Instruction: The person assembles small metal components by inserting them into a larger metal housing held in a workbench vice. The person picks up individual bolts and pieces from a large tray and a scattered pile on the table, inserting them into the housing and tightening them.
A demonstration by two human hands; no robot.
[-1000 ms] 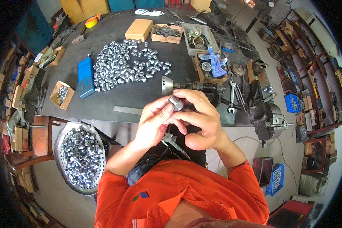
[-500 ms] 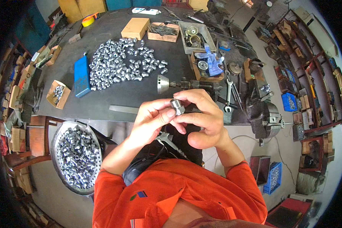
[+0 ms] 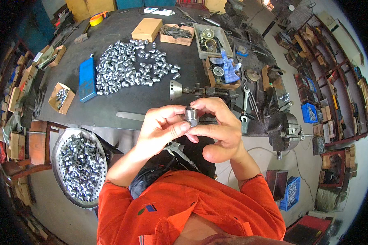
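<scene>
Between both hands, over the near edge of the dark workbench [image 3: 110,107], is a threaded hex fitting [image 3: 191,116], its open threaded end tipped up. My left hand [image 3: 159,128] pinches it from the left with thumb and fingers. From the other side my right hand [image 3: 221,130] grips it with index finger and thumb. Just beyond lies a spindle tool with a perforated metal cone [image 3: 176,90], partly hidden by my right fingers. A heap of similar shiny fittings [image 3: 120,69] spreads over the bench farther left. Below my wrists an air blow gun [image 3: 180,154] shows.
A perforated metal bowl [image 3: 61,179] full of fittings stands at left, below bench height. A blue box [image 3: 87,79] and a small carton [image 3: 61,99] flank the heap. Right are wrenches [image 3: 246,102], a vise [image 3: 284,130] and a box with a blue glove [image 3: 229,69].
The fitting has turned between my fingers, from leaning left to more upright, with its open end now showing. Both hands still hold it in nearly the same place.
</scene>
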